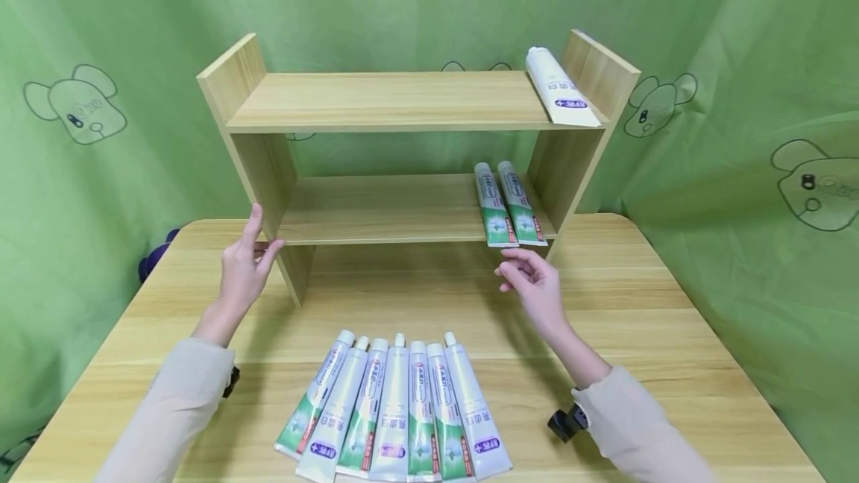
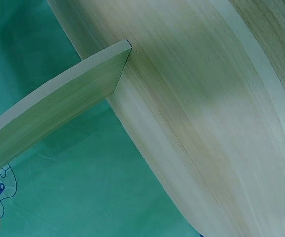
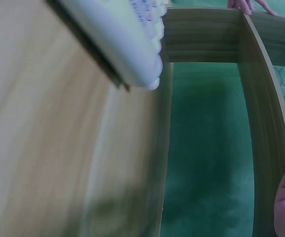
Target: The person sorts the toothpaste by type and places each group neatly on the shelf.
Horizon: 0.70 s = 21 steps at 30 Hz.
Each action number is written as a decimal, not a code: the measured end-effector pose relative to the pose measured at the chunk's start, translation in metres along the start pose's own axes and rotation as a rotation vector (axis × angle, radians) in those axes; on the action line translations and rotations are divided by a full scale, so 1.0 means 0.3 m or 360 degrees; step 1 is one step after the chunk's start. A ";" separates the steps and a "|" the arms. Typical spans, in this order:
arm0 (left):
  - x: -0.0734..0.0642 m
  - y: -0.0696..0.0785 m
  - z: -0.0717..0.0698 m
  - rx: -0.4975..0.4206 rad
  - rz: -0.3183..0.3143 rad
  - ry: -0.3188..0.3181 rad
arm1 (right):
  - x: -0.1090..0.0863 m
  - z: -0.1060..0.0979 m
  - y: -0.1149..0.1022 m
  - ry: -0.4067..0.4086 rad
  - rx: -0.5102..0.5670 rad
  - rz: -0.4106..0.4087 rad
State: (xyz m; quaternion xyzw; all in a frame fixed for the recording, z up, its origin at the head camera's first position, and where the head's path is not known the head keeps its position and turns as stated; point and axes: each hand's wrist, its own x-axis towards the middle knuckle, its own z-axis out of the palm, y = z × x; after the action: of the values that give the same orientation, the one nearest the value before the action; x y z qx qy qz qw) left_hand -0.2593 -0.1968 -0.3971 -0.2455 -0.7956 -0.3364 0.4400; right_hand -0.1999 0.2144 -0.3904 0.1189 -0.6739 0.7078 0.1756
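My left hand (image 1: 243, 263) grips the left side panel of a wooden shelf (image 1: 376, 233) at the middle board, thumb at the front edge and index finger pointing up along the panel. Nothing is held in my right hand (image 1: 537, 289); its fingers are loosely bent, fingertips right below the flat ends of two green-and-white toothpaste tubes (image 1: 495, 207). Those tubes lie side by side at the right of the middle board. On the top board, a white toothpaste tube (image 1: 560, 92) with a purple label lies against the right panel.
Several toothpaste tubes (image 1: 396, 416), green-and-white ones among white ones, are fanned out on the wooden table (image 1: 644, 364) in front of the shelf, caps towards it. A green curtain (image 1: 403, 6) hangs behind. Something purple (image 1: 156, 253) shows past the table's left edge.
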 end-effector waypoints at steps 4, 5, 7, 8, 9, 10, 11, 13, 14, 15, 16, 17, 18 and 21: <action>-0.002 0.001 0.002 -0.0008 -0.0012 0.0003 | -0.031 -0.029 -0.005 -0.0172 -0.0137 0.0051; -0.003 0.002 0.001 -0.0004 -0.0013 0.0001 | -0.038 -0.035 -0.006 -0.0227 -0.0169 0.0068; -0.002 0.005 -0.001 0.0000 -0.0012 -0.0005 | -0.052 -0.048 -0.007 -0.0342 -0.0242 0.0123; -0.003 0.006 -0.002 0.0000 -0.0015 -0.0005 | -0.059 -0.054 -0.005 -0.0401 -0.0281 0.0154; -0.002 0.006 -0.003 0.0002 -0.0015 -0.0008 | -0.067 -0.058 -0.004 -0.0456 -0.0320 0.0186; -0.002 0.006 -0.004 0.0005 -0.0014 -0.0009 | -0.074 -0.062 -0.002 -0.0512 -0.0353 0.0211; -0.002 0.006 -0.004 0.0008 -0.0014 -0.0011 | -0.081 -0.066 0.002 -0.0566 -0.0386 0.0235; -0.002 0.005 -0.004 0.0006 -0.0016 -0.0010 | -0.096 -0.073 0.010 -0.0661 -0.0437 0.0291; -0.002 0.004 -0.003 0.0005 -0.0017 -0.0010 | -0.103 -0.075 0.014 -0.0709 -0.0459 0.0318; -0.001 0.004 -0.003 0.0005 -0.0016 -0.0009 | -0.111 -0.078 0.017 -0.0755 -0.0471 0.0352; -0.001 0.004 -0.002 0.0002 -0.0017 -0.0006 | -0.118 -0.080 0.021 -0.0800 -0.0481 0.0389; -0.001 0.003 -0.001 -0.0001 -0.0019 -0.0005 | -0.125 -0.083 0.024 -0.0842 -0.0496 0.0427; -0.001 0.003 -0.001 -0.0003 -0.0020 -0.0003 | -0.132 -0.086 0.027 -0.0877 -0.0502 0.0471; 0.000 0.004 0.002 -0.0007 -0.0025 0.0000 | -0.150 -0.095 0.035 -0.0957 -0.0496 0.0594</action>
State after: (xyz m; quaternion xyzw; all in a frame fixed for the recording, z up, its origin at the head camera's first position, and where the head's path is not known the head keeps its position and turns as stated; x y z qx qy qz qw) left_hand -0.2588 -0.1957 -0.3969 -0.2402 -0.7967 -0.3416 0.4369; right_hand -0.1613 0.2384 -0.4200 0.1684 -0.8047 0.5503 -0.1458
